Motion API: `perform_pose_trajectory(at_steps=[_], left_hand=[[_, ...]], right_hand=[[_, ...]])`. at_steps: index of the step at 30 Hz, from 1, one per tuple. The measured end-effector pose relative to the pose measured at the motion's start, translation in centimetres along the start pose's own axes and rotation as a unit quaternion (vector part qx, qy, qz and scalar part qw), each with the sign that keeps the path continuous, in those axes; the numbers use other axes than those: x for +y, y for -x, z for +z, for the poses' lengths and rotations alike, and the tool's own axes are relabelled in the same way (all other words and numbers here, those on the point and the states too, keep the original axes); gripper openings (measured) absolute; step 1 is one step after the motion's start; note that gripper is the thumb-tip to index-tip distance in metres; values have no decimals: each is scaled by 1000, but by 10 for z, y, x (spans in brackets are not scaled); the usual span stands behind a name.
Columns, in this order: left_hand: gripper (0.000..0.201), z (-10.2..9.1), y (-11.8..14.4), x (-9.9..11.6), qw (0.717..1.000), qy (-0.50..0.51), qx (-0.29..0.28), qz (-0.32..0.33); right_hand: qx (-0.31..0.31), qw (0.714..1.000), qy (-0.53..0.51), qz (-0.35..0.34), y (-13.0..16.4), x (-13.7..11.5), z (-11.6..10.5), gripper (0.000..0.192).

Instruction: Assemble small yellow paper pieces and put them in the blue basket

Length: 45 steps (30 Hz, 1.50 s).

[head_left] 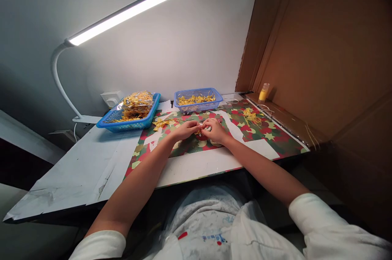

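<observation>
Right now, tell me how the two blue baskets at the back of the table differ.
The left blue basket is wider and shallower, tilted, and heaped with clear bags of yellow pieces. The right blue basket is smaller and sits level, holding only a thin layer of loose yellow pieces. Both are blue plastic, stand near the wall, and neither hand touches them.

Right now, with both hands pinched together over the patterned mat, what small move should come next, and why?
Probably keep both hands low and finish the pinch: the left hand and right hand meet on a small yellow piece above the patterned mat, too small to read clearly.
</observation>
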<state>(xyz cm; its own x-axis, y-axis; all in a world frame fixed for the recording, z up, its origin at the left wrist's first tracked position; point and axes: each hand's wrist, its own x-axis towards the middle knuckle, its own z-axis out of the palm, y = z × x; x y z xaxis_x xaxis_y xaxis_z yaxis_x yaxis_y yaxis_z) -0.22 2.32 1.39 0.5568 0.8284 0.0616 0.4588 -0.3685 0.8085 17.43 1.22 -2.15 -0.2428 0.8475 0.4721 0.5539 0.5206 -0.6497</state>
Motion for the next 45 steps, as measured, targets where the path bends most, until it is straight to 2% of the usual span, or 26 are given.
perform_pose_trajectory(at_steps=[10,20,31,34,39,41,45], left_hand=[[32,0,1,3,1000,-6,6,16],[24,-4,-1,-1,1000,13,18,3],[43,-8,2,3,998,59,-6,-21],[46,-9,2,1,996,78,25,-17],[47,-10,-1,-5,995,69,69,14],[46,-10,-2,-7,994,74,73,19],[45,-10,0,-1,993,90,75,23]], right_hand=[[-10,1000,-11,25,-1,-4,-2,6],[-20,999,-12,23,-1,-2,-4,8],[-28,998,24,43,-1,-3,-3,10],[-4,998,38,40,0,-8,-6,8],[87,996,-4,-29,2,-19,-20,20],[98,995,-17,-28,2,-21,-23,20],[85,995,-39,-32,1,-20,-20,9]])
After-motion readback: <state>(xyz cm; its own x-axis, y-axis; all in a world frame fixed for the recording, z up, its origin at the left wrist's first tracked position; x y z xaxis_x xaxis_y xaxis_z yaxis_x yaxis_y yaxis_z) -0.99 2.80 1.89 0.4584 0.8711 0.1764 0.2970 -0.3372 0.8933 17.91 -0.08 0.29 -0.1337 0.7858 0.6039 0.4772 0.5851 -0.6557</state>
